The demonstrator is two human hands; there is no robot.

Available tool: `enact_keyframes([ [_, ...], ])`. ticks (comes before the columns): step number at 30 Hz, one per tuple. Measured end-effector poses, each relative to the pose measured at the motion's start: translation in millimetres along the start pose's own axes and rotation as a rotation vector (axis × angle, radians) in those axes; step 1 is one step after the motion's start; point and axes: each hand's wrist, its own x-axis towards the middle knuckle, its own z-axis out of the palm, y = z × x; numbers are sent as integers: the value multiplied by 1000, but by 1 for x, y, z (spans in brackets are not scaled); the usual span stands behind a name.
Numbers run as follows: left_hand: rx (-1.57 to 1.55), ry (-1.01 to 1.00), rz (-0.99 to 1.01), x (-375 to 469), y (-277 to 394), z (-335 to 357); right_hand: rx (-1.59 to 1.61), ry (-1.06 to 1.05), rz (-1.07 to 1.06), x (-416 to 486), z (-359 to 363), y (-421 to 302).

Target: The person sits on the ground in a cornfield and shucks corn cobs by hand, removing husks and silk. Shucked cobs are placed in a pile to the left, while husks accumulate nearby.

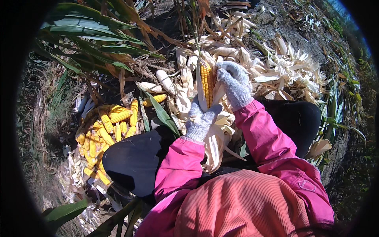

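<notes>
Upright before me is a yellow corn ear (206, 80), its kernels bare on the near face and pale husk still along both sides. My left hand (200, 120), in a grey-white knit glove, grips the ear's base from below. At the upper right of the ear, my right hand (235, 83), gloved the same way, has its fingers curled on the husk edge (218, 91); the fingertips are partly hidden. Loose dry husks (217, 145) hang and lie beneath my hands, between my knees.
Several husked yellow ears (100, 133) lie piled beside my left knee (133, 163). Unhusked ears (165, 81) lie ahead of my hands. A heap of stripped husks (290, 68) spreads at the right, beyond my right knee (293, 118). Green corn leaves (88, 29) reach in from the upper left.
</notes>
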Motion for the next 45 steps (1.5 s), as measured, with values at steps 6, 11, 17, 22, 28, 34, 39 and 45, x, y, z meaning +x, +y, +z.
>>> enact_keyframes([
  [6, -658, 127, 8, 30, -58, -58, 644, -306, 277, -8, -2, -19],
  [11, -879, 402, -7, 44, -38, -81, 8, -668, 660, -36, -13, 5],
  [17, -566, 366, 190, 24, -7, -61, -88, -416, 208, -29, 8, -10],
  [22, -339, 198, 297, 11, 4, -35, -143, -551, 116, -24, 17, 9],
  [28, 170, 496, 226, 0, -15, -21, 86, -398, 284, -51, 30, 24],
  [34, 12, 602, 94, 3, -17, -28, 35, -350, 232, -47, 31, 18],
  [39, -1456, 47, -15, 11, -24, -96, 409, -162, 514, -37, 12, 19],
  [45, -637, 746, 39, 22, -6, -99, 15, -129, 224, -36, 5, 6],
])
